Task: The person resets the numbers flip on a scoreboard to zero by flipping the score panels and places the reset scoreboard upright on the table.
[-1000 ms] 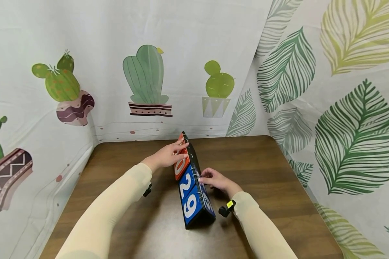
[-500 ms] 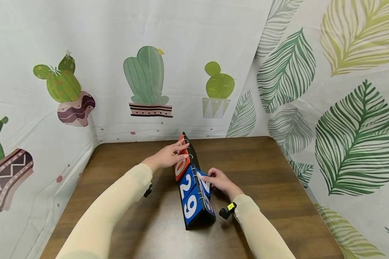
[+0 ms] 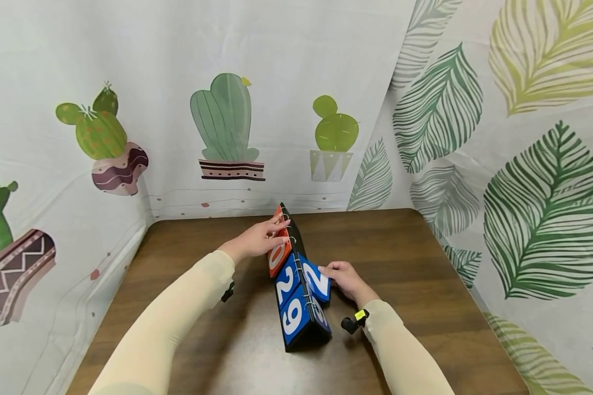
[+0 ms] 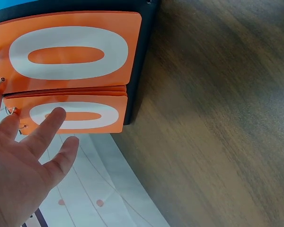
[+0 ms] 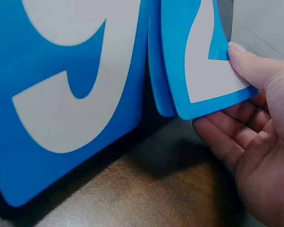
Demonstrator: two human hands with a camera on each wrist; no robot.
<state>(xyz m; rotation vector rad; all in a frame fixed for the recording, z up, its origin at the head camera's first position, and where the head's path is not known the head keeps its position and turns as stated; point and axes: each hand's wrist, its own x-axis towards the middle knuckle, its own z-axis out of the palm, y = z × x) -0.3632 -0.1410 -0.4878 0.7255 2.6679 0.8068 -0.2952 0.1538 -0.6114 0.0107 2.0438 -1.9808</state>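
A tent-shaped flip scoreboard point(image 3: 297, 233) stands on the table, with orange and blue number cards on metal rings along its ridge. My left hand point(image 3: 252, 240) rests across the ridge at the far end, fingers spread over the orange 0 cards point(image 4: 68, 52). On the right slope, my right hand point(image 3: 348, 278) pinches the outer edge of a blue card point(image 3: 324, 285) bearing a white 2, lifted off the slope. In the right wrist view its thumb point(image 5: 251, 64) lies on the card's face, with fingers underneath. The left slope shows a blue 2 and a blue 9 card point(image 3: 292, 318).
The brown wooden table point(image 3: 400, 329) extends on both sides of the scoreboard. Behind it hangs a white cloth point(image 3: 277, 131) printed with cacti, and a leaf-printed cloth is on the right. Each wrist bears a small black device point(image 3: 352, 322).
My right hand has drawn the blue 2 card outward to the right, away from the ridge, so more of its face shows. My left hand stays on the orange cards.
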